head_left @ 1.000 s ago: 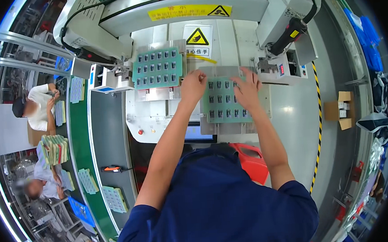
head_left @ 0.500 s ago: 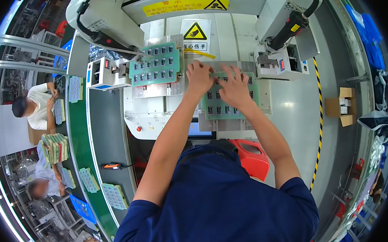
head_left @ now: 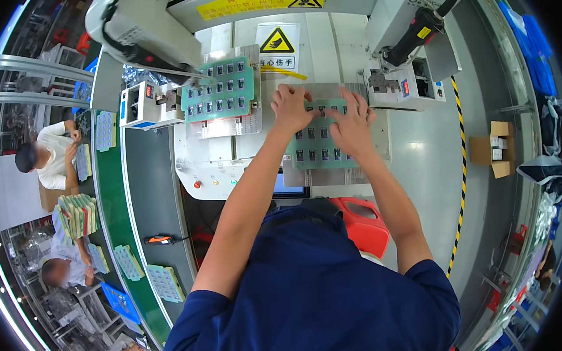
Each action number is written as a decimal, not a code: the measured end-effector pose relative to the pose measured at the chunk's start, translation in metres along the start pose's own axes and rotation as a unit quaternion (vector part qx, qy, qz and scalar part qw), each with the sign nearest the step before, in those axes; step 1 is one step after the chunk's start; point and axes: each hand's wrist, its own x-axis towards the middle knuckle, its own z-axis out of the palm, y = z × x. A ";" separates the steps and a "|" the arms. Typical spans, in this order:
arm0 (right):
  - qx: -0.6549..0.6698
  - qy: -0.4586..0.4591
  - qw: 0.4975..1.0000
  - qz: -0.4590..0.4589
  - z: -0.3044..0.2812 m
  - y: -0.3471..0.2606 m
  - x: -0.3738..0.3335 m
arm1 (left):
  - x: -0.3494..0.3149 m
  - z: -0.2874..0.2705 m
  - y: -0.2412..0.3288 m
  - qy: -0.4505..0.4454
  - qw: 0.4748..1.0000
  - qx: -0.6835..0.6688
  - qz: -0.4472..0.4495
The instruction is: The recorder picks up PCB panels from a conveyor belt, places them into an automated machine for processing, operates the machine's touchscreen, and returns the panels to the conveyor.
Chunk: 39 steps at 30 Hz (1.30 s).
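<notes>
A white machine bed (head_left: 340, 47) stands between a green belt (head_left: 114, 187) and a grey floor (head_left: 417, 166). On it lies a green tray (head_left: 321, 141). Left hand (head_left: 291, 111) and right hand (head_left: 352, 125) bend over its far end; whether their fingers grip, I cannot tell.

Dressed in a navy-blue, short-sleeved shirt (head_left: 315, 297)
Spreads plain and wide, with soft creases; ends in a left sleeve (head_left: 196, 315) toward 9 o'clock and a matching right sleeve (head_left: 436, 292) toward 3 o'clock, cut above the elbow; leaves forearms (head_left: 246, 191) bare; shows darker cloth (head_left: 326, 210) at the waist, toward 12 o'clock.
</notes>
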 end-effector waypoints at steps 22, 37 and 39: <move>-0.075 -0.012 0.994 -0.083 -0.003 0.004 -0.016 | 0.018 0.005 0.012 0.004 0.995 0.066 -0.074; 0.028 0.002 0.999 0.036 -0.016 0.026 -0.006 | -0.031 0.004 0.015 0.065 0.955 0.163 0.239; 0.025 -0.003 0.999 0.030 -0.013 0.027 -0.008 | -0.030 0.003 0.015 0.067 0.948 0.179 0.255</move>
